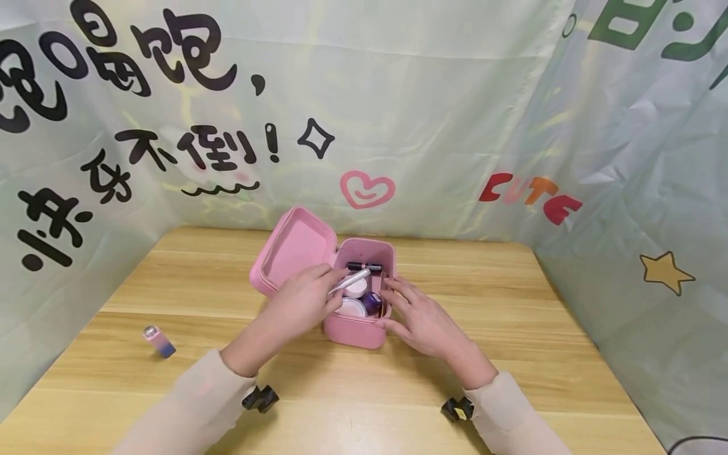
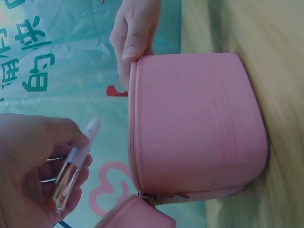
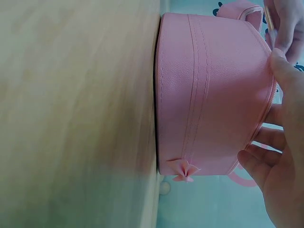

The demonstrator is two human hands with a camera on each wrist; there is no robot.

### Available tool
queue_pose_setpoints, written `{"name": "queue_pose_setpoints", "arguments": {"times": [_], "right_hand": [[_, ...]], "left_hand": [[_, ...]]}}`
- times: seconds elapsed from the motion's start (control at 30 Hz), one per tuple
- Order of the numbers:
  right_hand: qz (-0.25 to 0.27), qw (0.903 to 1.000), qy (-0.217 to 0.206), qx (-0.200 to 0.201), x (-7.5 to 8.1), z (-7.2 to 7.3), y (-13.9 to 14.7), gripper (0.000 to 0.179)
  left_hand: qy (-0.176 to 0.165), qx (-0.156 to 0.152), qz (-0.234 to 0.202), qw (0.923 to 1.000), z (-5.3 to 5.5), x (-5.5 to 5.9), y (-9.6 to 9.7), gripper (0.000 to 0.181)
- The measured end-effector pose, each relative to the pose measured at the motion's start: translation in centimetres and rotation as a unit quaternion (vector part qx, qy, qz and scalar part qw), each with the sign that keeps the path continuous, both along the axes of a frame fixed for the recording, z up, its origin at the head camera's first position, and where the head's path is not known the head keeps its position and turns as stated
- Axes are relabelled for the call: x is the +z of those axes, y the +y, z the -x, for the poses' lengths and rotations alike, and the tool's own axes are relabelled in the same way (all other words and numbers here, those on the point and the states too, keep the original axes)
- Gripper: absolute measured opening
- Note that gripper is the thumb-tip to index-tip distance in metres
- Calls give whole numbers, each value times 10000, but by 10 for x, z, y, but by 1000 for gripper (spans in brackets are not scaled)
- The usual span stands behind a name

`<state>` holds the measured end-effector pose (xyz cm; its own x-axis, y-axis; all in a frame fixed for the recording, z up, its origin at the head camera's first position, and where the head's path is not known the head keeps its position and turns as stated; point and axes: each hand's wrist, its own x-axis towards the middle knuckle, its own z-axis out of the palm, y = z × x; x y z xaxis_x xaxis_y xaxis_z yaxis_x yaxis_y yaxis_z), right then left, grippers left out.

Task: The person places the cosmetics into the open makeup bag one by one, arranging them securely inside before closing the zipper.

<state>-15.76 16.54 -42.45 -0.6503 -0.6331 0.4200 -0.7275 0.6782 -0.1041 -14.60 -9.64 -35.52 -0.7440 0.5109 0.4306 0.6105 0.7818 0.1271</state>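
Note:
An open pink cosmetic case point(image 1: 354, 333) stands on the table, its lid point(image 1: 296, 243) swung back to the left. Over its opening my left hand point(image 1: 301, 297) holds a slim lip gloss tube point(image 2: 76, 159), whitish at one end and rose gold at the other, between thumb and fingers. My right hand point(image 1: 423, 319) grips the case's right rim, with some fingers reaching over the edge. Inside the case are a black tube point(image 1: 364, 266), a white round jar point(image 1: 356, 288), a purple bottle point(image 1: 372, 302) and another round white container point(image 1: 351, 308). The left hand hides part of the interior.
A pink-to-blue lipstick-like tube point(image 1: 159, 341) is on the wooden table point(image 1: 341, 404), left of the case. Printed fabric point(image 1: 432, 126) hangs behind the table and along its sides. A pink bow point(image 3: 183, 169) sticks out from the case's wall.

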Motion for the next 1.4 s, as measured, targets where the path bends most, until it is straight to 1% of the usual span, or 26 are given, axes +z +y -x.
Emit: {"name": "queue_pose_setpoints", "arguments": {"times": [0.17, 0.3, 0.4, 0.53, 0.63, 0.73, 0.77, 0.83, 0.93, 1.07, 1.17, 1.27, 1.4], "right_hand": [[-34, 10000, -59, -26, 0, 0, 0, 69], [-44, 9999, -109, -54, 1, -1, 0, 71], [-18, 10000, -75, -28, 1, -1, 0, 72], [-9, 10000, -50, -7, 1, -1, 0, 70], [-18, 10000, -47, -10, 1, -1, 0, 68], [-44, 10000, -49, -11, 1, 0, 0, 66], [-49, 10000, -44, -8, 0, 0, 0, 66], [-57, 10000, -31, -6, 0, 0, 0, 66], [-37, 10000, 14, 20, 0, 0, 1, 66], [-2, 10000, 61, 73, 0, 1, 1, 66], [-10, 9999, 87, 76, 0, 1, 2, 66], [-36, 9999, 116, 61, 0, 0, 2, 66], [-67, 9999, 119, 31, 0, 0, 1, 67]], "left_hand": [[555, -143, 146, 9982, 12, 2, 11, 21], [656, -132, 208, 9975, 21, 3, 15, 21], [493, -154, 498, 9974, 28, 3, 16, 32], [348, -237, 1001, 9941, 38, 3, 17, 50], [317, -277, 1377, 9896, 45, 3, 19, 53], [227, -338, 1691, 9848, 50, 3, 20, 52], [171, -357, 1765, 9835, 52, 3, 21, 51], [32, -384, 1804, 9828, 54, 3, 22, 57], [2, -431, 1921, 9804, 57, 2, 25, 53], [117, -608, 2251, 9724, 63, -1, 31, 37], [111, -849, 2445, 9659, 66, -3, 36, 36], [158, -1091, 2537, 9610, 71, -7, 40, 34], [230, -1263, 2571, 9578, 77, -14, 44, 32]]}}
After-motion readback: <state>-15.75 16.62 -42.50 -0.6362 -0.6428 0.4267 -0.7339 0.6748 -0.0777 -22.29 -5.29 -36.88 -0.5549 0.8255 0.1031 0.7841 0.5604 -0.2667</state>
